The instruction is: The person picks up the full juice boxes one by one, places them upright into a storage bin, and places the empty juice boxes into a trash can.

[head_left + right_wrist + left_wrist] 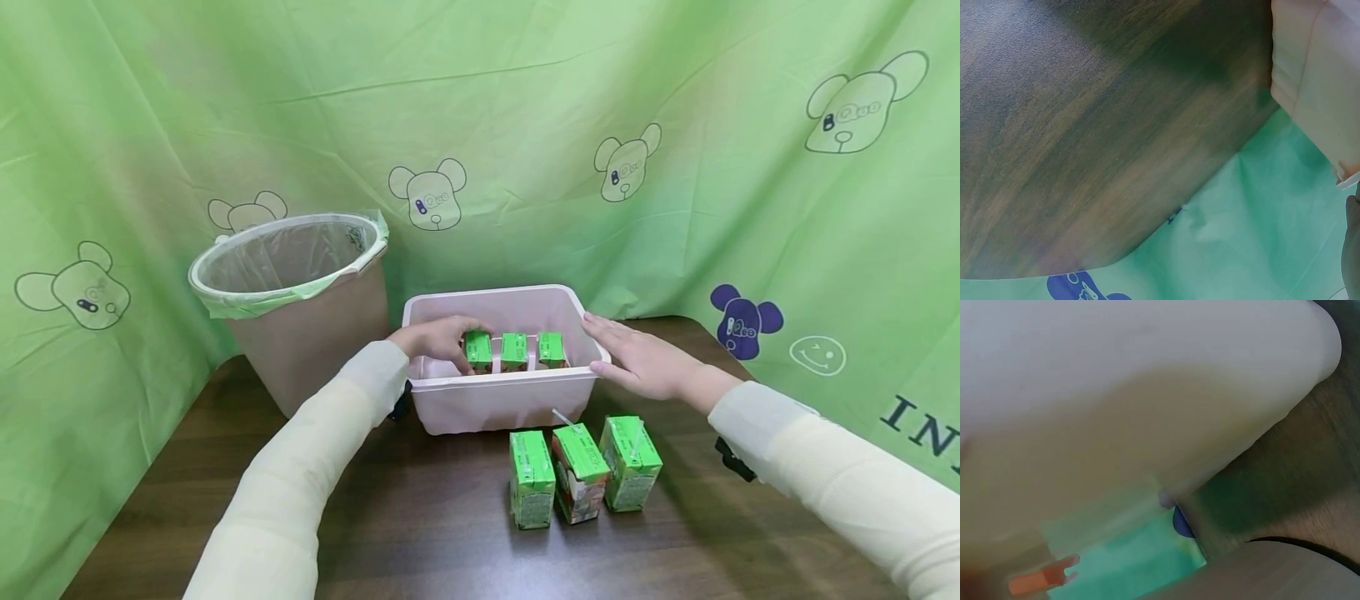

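A pale pink plastic tub [498,408] stands on the table with three green drink cartons in a row inside. My left hand [442,340] reaches over the tub's left side and grips the leftmost drink carton [478,343] between thumb and fingers. Beside that carton stand a middle carton [513,346] and a right one [551,344]. My right hand [643,358] rests on the tub's right rim, fingers extended. In the right wrist view the tub's outer wall [1313,75] shows at the upper right.
In front of the tub stand three more drink cartons: a left one [532,483], a middle one [581,475] with a raised straw, and a right one [632,467]. A tall lined trash bin [322,333] is at the left. A green curtain [525,100] hangs behind.
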The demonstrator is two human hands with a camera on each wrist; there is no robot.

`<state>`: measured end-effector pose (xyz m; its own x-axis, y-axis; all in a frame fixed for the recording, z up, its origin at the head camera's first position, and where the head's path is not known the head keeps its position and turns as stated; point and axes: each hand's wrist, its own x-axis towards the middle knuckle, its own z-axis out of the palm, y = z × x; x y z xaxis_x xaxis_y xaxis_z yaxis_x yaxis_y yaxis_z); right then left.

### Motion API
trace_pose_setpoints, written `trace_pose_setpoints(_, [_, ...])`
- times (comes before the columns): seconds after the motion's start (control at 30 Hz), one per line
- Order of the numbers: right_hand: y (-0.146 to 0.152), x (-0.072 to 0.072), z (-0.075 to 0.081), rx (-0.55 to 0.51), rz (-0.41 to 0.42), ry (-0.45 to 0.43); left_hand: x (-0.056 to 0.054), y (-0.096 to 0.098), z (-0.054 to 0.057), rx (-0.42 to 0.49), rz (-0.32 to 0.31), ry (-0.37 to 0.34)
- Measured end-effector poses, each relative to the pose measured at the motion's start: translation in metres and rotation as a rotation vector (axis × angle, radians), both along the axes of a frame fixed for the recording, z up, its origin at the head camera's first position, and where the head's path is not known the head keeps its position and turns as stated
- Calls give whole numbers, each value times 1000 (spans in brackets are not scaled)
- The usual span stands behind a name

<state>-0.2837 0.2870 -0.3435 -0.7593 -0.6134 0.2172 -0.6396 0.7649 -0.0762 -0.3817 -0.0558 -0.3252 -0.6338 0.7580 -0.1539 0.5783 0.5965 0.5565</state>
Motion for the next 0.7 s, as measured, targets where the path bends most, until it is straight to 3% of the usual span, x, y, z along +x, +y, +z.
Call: trace_pose_setpoints(0.7, [0,-3,-1,3,-3,-1,0,-4,1,-20,86,-65])
